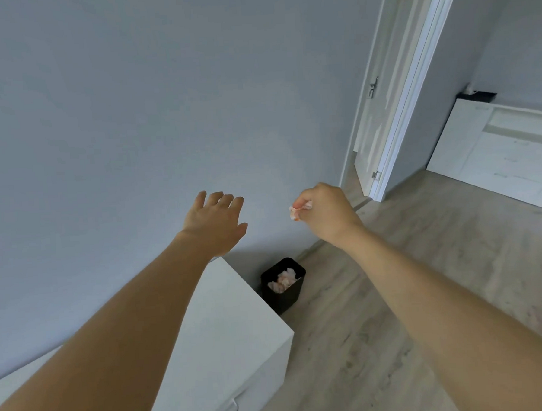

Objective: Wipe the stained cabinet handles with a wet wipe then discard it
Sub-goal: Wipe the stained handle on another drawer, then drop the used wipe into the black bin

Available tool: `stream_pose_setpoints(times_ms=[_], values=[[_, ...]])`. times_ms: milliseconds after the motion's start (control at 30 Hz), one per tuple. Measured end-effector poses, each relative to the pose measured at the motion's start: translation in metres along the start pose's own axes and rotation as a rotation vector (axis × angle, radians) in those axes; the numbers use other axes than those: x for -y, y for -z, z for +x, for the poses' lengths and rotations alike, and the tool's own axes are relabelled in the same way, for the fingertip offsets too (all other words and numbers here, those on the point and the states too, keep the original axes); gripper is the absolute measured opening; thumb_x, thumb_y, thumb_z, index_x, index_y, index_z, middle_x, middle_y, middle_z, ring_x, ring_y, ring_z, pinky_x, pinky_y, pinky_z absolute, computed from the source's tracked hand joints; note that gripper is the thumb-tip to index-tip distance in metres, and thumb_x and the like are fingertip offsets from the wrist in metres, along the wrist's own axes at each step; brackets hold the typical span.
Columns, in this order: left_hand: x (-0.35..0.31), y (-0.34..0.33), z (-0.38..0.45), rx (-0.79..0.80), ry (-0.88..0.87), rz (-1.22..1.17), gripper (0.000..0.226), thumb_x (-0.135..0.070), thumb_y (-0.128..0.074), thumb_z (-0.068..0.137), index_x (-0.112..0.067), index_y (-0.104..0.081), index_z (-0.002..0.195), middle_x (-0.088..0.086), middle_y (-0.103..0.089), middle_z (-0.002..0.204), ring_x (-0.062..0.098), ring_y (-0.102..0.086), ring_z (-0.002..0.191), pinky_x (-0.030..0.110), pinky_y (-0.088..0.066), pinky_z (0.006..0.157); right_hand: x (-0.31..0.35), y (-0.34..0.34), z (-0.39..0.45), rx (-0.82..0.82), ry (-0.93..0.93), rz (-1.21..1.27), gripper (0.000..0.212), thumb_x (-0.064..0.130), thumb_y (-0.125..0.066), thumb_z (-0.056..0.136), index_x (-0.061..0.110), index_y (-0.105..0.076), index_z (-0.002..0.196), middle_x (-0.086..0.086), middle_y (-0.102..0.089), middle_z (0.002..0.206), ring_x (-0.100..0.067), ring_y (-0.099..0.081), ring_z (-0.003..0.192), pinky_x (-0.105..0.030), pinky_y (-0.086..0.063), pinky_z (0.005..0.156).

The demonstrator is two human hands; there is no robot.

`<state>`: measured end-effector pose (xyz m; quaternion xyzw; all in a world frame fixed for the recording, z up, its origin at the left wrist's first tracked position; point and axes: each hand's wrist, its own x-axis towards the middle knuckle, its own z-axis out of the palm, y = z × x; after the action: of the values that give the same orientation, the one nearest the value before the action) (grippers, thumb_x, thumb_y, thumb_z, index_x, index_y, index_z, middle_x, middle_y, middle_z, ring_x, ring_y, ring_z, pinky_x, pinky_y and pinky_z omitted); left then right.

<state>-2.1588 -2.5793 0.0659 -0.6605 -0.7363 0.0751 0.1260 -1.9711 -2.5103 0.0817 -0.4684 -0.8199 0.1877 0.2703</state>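
Two bare forearms enter from the lower left and lower right of the frame — no sleeves, watches, rings or bands show. The left hand (215,222) and right hand (325,213) are ungloved — sit near mid-frame.

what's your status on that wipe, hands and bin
Right hand has a pinch grip on the stained wipe, held in the air. Left hand open, empty. Black bin on floor below, used wipes inside. Nothing in the way.
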Motion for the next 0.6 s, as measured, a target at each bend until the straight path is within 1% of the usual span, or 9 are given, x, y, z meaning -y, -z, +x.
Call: stream_pose_setpoints(times_ms=[167, 300, 367, 433, 500, 600], values=[[-0.021, -0.041, 0.093, 0.058, 0.064, -0.020, 0.056, -0.043, -0.028, 0.103, -0.015, -0.015, 0.149, 0.003, -0.017, 0.157, 0.023, -0.013, 0.145, 0.042, -0.007, 0.118, -0.064, -0.019, 0.083, 0.072, 0.073, -0.022, 0.012, 0.008, -0.061, 0.087, 0.007, -0.073, 0.091, -0.007, -0.066, 0.103, -0.022, -0.064, 0.093, -0.036, -0.053, 0.085], [-0.031, -0.084, 0.179, 0.081, 0.102, -0.045, 0.056, -0.043, -0.028, 0.102, -0.015, -0.016, 0.149, 0.003, -0.020, 0.156, 0.022, -0.015, 0.144, 0.041, -0.008, 0.118, -0.121, -0.054, 0.164, 0.122, 0.096, -0.008, 0.014, 0.012, -0.059, 0.088, 0.013, -0.073, 0.087, -0.003, -0.066, 0.099, -0.016, -0.065, 0.086, -0.029, -0.052, 0.076], [-0.037, -0.109, 0.218, 0.127, 0.111, -0.067, 0.055, -0.043, -0.029, 0.102, -0.015, -0.017, 0.149, 0.003, -0.022, 0.155, 0.022, -0.016, 0.144, 0.041, -0.008, 0.118, -0.149, -0.071, 0.201, 0.161, 0.098, 0.017, 0.014, 0.014, -0.059, 0.089, 0.011, -0.072, 0.090, -0.001, -0.067, 0.098, -0.010, -0.063, 0.084, -0.027, -0.052, 0.074], [-0.043, -0.132, 0.253, 0.164, 0.130, -0.079, 0.055, -0.042, -0.029, 0.102, -0.015, -0.017, 0.149, 0.003, -0.023, 0.155, 0.022, -0.017, 0.144, 0.041, -0.008, 0.118, -0.177, -0.086, 0.232, 0.186, 0.093, 0.044, 0.014, 0.015, -0.059, 0.091, 0.009, -0.071, 0.095, 0.002, -0.065, 0.095, -0.005, -0.058, 0.080, -0.021, -0.047, 0.071], [-0.051, -0.156, 0.284, 0.208, 0.134, -0.102, 0.055, -0.042, -0.029, 0.103, -0.015, -0.017, 0.149, 0.003, -0.023, 0.155, 0.022, -0.017, 0.144, 0.041, -0.008, 0.119, -0.206, -0.102, 0.261, 0.228, 0.071, 0.072, 0.015, 0.015, -0.058, 0.090, 0.009, -0.071, 0.096, 0.002, -0.066, 0.094, -0.004, -0.055, 0.076, -0.018, -0.042, 0.069], [-0.067, -0.197, 0.321, 0.282, 0.134, -0.128, 0.055, -0.040, -0.030, 0.102, -0.015, -0.017, 0.149, 0.003, -0.024, 0.154, 0.021, -0.019, 0.143, 0.040, -0.010, 0.118, -0.253, -0.135, 0.301, 0.321, 0.032, 0.071, 0.017, 0.016, -0.056, 0.090, 0.011, -0.071, 0.097, 0.006, -0.062, 0.086, -0.003, -0.054, 0.071, -0.015, -0.041, 0.061]])
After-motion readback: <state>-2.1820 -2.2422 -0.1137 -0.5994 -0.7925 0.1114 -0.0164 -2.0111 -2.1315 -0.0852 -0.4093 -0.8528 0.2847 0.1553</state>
